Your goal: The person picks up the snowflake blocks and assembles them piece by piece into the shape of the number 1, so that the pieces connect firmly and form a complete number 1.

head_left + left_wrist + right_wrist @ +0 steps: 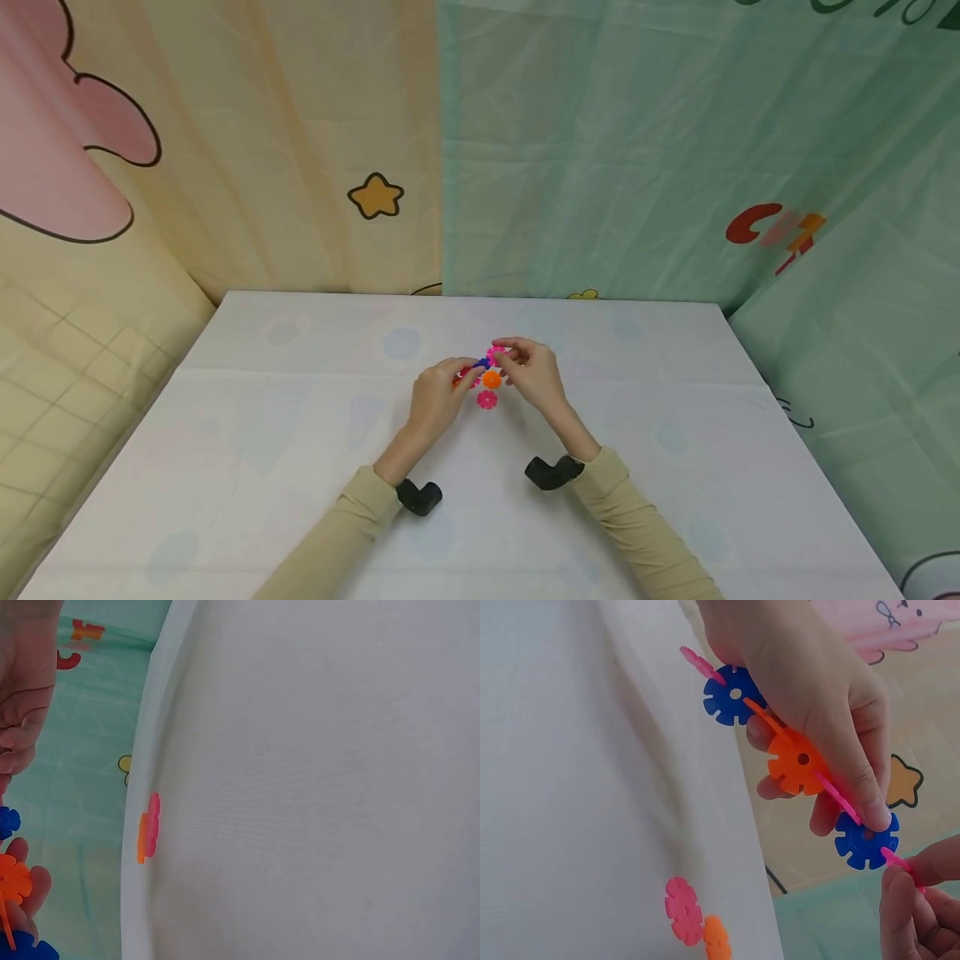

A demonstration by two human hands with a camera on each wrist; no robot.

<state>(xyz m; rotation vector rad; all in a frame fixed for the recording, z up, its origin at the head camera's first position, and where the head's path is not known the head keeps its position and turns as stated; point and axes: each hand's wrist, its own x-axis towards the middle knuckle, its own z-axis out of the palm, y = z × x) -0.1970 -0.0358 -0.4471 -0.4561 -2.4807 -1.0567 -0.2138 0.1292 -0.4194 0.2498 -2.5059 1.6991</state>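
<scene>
My left hand (435, 396) grips a chain of notched, flower-shaped plastic discs. In the right wrist view the chain includes a blue disc (724, 701), an orange disc (795, 769) and, at its near end, another blue disc (866, 847) under the left thumb. Discs slotted edge-on, pink and orange, link them. My right hand (534, 375) pinches a pink disc (900, 862) between thumb and finger, its edge right at the end blue disc's rim. Both hands meet above the table; the left fingers hide part of the chain.
On the white-covered table (247, 467) a loose pink disc (487, 400) and orange disc (492, 380) lie side by side, just below the hands. Behind the table's far edge hang a yellow curtain (300, 125) and a green curtain (585, 150).
</scene>
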